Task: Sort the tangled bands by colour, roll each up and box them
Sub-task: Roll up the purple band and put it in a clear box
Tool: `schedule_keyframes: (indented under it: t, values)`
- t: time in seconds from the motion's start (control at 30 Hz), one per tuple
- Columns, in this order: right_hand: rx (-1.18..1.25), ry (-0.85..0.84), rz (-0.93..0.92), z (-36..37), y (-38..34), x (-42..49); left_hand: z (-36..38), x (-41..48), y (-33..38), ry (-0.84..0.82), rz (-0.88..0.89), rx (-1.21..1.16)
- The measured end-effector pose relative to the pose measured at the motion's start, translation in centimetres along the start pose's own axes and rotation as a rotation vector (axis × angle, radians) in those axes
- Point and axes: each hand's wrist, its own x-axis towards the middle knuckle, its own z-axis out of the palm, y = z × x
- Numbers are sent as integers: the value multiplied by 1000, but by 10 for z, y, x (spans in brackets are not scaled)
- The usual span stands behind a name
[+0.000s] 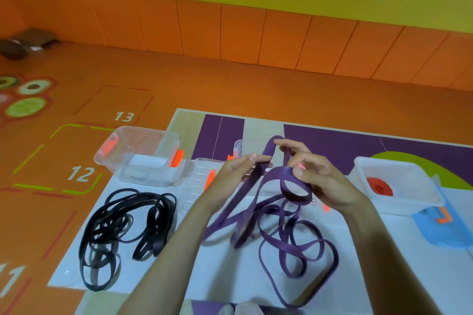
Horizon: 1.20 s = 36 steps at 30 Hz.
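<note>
Left hand (235,174): it is lifted above the white sheet (230,276). Its thumb and fingers pinch a flat part of the purple band (289,240).
Right hand (320,176): it is close beside the left hand. Its fingers are curled round the same band and hold a small loop of it.
Purple band: the top part is up in both hands. The rest hangs down and lies in loose loops on the middle of the sheet, toward the near edge.
Black bands (122,225): a tangled heap lies by the left edge of the sheet.
Clear box (143,176): it stands at the far left corner and has orange clips.
Lid (197,181): it lies just beside the clear box.
White box (409,174): it stands by the right edge.
Red roll (379,186): it sits inside the white box.
</note>
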Motion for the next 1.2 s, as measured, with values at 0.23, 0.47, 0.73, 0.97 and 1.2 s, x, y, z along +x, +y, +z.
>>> schedule_keyframes:
  t: [0.23,0.47,0.73,0.97,1.2]
  values:
    - [245,162,91,4,4,1,10,-8,-12,-184,31,100]
    - [166,201,230,-1,27,-1,2,-12,15,-46,91,174]
    - [-16,123,289,27,37,8,-9,-9,30,-74,85,65]
    - [-40,-104,358,47,45,10,-31,-11,26,-86,10,-79]
    - [-17,4,337,40,71,-5,-59,-20,22,-37,-26,81]
